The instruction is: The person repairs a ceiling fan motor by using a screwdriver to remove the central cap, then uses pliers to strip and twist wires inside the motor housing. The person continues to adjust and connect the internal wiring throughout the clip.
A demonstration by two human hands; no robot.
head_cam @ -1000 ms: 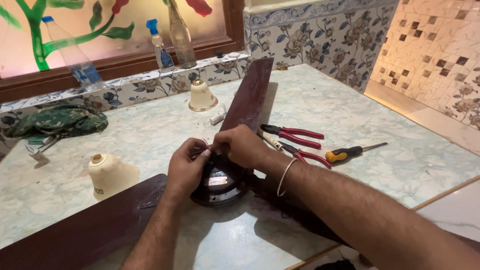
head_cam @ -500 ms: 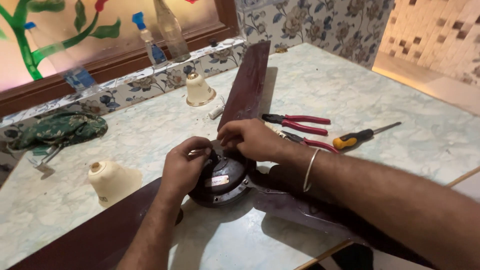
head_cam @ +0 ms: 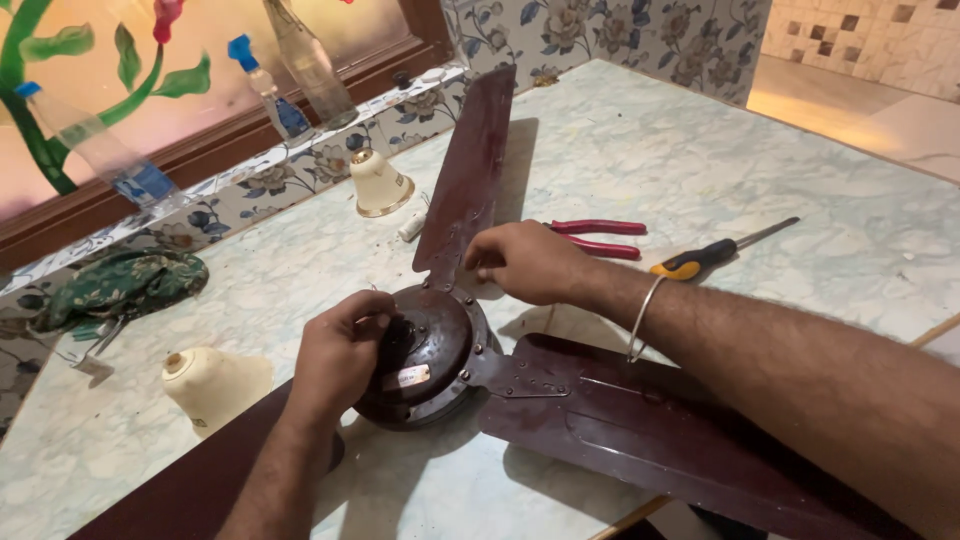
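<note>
On the marble counter [head_cam: 640, 160] lies a dark brown ceiling fan, motor hub [head_cam: 425, 355] at centre, three blades spread out. Left hand [head_cam: 335, 355] cups the hub's left edge, fingers curled on it. Right hand [head_cam: 525, 262] is closed at the base of the far blade [head_cam: 470, 170]; what it pinches is hidden. Red pliers [head_cam: 598, 236] and a yellow-handled screwdriver [head_cam: 715, 252] lie just beyond.

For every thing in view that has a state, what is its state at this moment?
Left hand: fingers on the motor hub's edge.
Right hand: resting at the base of the far blade.
Ceiling fan motor hub: lying flat on the counter, blades attached.
Red pliers: lying flat, untouched; whether shut is hidden.
Screwdriver: lying flat, untouched.
Cream cup near window: mouth down.
Spray bottle: upright on the sill.
</note>
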